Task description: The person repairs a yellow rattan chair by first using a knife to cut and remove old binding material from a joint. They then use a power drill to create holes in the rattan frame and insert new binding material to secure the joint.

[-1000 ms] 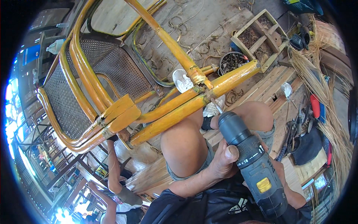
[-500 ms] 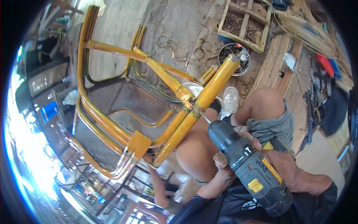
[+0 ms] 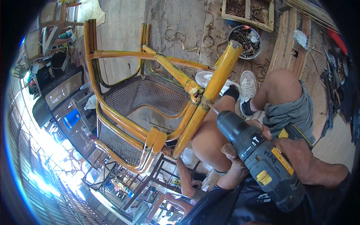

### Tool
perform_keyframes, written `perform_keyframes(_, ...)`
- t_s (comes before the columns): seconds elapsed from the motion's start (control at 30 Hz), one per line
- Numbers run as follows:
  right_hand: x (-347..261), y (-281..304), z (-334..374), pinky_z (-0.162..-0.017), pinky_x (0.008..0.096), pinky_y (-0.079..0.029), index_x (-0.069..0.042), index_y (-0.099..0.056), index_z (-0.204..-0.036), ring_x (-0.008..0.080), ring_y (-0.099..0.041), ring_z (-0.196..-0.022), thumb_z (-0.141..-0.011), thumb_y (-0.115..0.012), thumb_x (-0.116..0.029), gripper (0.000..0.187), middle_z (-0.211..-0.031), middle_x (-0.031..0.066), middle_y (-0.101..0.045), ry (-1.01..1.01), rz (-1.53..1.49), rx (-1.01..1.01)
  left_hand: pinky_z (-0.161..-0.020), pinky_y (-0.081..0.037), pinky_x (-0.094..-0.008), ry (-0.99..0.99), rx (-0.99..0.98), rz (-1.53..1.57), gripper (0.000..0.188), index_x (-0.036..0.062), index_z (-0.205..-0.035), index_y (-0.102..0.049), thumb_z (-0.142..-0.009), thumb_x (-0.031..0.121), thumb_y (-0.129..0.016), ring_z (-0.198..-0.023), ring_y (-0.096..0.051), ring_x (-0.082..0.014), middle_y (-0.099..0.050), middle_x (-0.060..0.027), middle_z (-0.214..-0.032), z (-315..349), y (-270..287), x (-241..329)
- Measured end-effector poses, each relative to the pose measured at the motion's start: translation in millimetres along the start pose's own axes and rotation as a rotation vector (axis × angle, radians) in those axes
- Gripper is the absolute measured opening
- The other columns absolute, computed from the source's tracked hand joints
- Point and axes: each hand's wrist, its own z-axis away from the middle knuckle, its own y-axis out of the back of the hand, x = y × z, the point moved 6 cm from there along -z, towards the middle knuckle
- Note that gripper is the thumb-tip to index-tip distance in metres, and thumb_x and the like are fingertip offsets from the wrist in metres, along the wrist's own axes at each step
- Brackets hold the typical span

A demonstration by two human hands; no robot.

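Observation:
My right hand (image 3: pixel 288 146) is behind a black and yellow cordless drill (image 3: pixel 262 165), its grip mostly hidden by the tool's body. My left hand (image 3: pixel 235 159) closes on the drill from the near side, thumb showing beside the collar. The thin bit (image 3: pixel 213 109) meets the thick pole of a glossy yellow rattan chair (image 3: pixel 221 75), just beside a joint; how deep it sits I cannot tell. The chair lies tipped over, its brown woven mesh (image 3: pixel 150 92) visible. Another person's arm (image 3: pixel 183 176) reaches up to the chair's lower end, and that hand is partly hidden.
A bowl of screws (image 3: pixel 245 45) stands beyond the pole, close to a divided wooden box (image 3: pixel 249 13). Wooden slats (image 3: pixel 288 48) lie at right, with dark strips (image 3: pixel 332 86) beyond. Cane curls (image 3: pixel 174 35) litter the floor. My shoes (image 3: pixel 248 85) are beneath the work.
The view has shifted, so the chair and drill appear slightly farther right. Both hands still hold the drill, with the bit at the same part of the pole.

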Motion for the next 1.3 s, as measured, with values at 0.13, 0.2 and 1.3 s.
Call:
perform_keyframes(0.13,1,0,1,-0.070,0.0411,-0.050,0.006,-0.042,-0.110,0.0328,-0.063,-0.078,-0.060,-0.081,-0.026,0.071,-0.087,0.0208,-0.058,0.007,0.029,-0.011,-0.073,-0.051,-0.0370,-0.065,-0.095,-0.010,0.099,-0.0088,-0.108,-0.048,-0.050,0.066,-0.075,-0.088,-0.056,-0.0297,-0.053,-0.0142,-0.095,-4,-5,-1)
perform_keyframes(0.2,0,0,1,-0.070,0.0411,-0.050,0.006,-0.042,-0.110,0.0329,-0.063,-0.078,-0.060,-0.081,-0.026,0.071,-0.086,0.0207,-0.057,-0.002,0.027,0.010,-0.072,-0.051,-0.0374,0.004,-0.077,-0.023,0.098,-0.0087,-0.108,-0.048,-0.051,0.066,-0.075,-0.088,-0.056,-0.0299,-0.053,-0.0144,-0.096,-5,-5,2)
perform_keyframes(1.3,93,24,149,-0.086,0.0306,-0.046,-0.003,-0.041,-0.130,0.0205,-0.059,-0.103,-0.074,-0.066,-0.012,0.062,-0.118,0.0144,-0.056,-0.118,-0.050,0.709,-0.042,-0.030,-0.0158,-0.062,-0.060,-0.920,0.043,-0.0049,-0.117,-0.049,-0.091,0.029,-0.052,-0.047,-0.036,-0.0026,-0.054,-0.0052,-0.073,42,4,-39)
